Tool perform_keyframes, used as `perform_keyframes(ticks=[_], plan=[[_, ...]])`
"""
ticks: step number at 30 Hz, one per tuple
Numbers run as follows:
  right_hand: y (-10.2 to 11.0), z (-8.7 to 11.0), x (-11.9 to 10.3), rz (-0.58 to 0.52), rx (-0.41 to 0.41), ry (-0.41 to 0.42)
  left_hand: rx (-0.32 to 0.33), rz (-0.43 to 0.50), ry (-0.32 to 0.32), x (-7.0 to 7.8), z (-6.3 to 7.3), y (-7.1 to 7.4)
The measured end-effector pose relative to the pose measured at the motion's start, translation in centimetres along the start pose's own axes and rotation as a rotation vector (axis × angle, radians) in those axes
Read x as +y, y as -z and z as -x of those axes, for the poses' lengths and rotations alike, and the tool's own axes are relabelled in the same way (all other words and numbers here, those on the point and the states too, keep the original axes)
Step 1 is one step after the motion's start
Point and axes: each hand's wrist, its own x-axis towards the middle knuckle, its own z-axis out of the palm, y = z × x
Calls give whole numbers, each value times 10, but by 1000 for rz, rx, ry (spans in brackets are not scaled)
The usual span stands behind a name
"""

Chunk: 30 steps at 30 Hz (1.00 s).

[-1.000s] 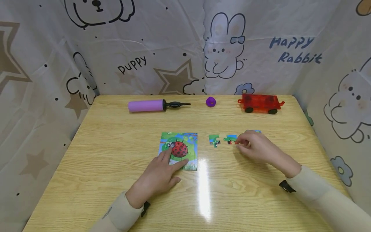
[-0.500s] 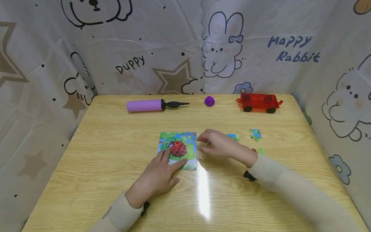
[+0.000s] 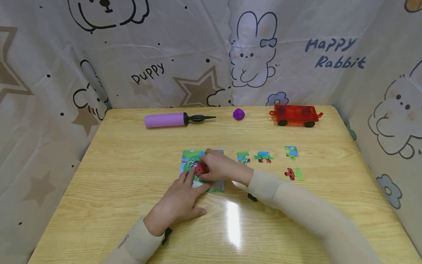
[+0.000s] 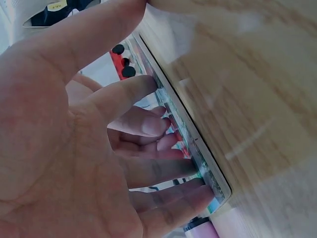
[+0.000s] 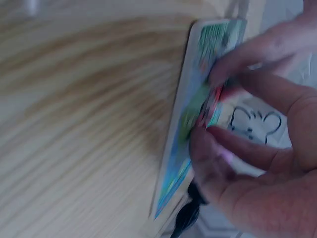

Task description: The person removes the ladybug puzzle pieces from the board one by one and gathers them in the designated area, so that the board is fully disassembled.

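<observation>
A square ladybug jigsaw puzzle (image 3: 187,156) lies flat on the table. My left hand (image 3: 178,200) rests with spread, straight fingers on its lower left part, and the left wrist view shows those fingertips (image 4: 198,191) touching the board. Over the ladybug, my right hand (image 3: 217,167) has curled fingers and seems to pinch a puzzle piece (image 5: 203,106), blurred in the right wrist view. To the right lie loose pieces: a green one (image 3: 243,157), a blue and green one (image 3: 263,157), another blue and green one (image 3: 291,151), and a red and green one (image 3: 294,173).
Along the back of the wooden table (image 3: 115,205) lie a purple hand pump (image 3: 166,120) with a black nozzle, a small purple ring-like object (image 3: 239,114) and a red toy wagon (image 3: 295,115). A printed cloth (image 3: 197,44) hangs behind and at both sides.
My right hand has moved left from the loose pieces to the ladybug, uncovering those pieces. My left hand stays on the board.
</observation>
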Motion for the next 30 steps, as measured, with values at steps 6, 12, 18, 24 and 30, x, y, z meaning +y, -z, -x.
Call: perform_keyframes(ticks=[6, 12, 18, 24, 30], plan=[[-3, -8, -14, 38, -27, -156, 10, 31, -15, 1, 0, 1], [7, -20, -16, 10, -81, -219, 8, 47, -5, 1, 0, 3], [12, -30, -14, -22, -154, -231, -1, 54, -1, 1, 1, 4], [12, -31, -13, -13, -167, -232, -2, 59, 5, 2, 0, 5], [10, -26, -14, -37, -141, -240, 2, 48, 9, 2, 0, 4]])
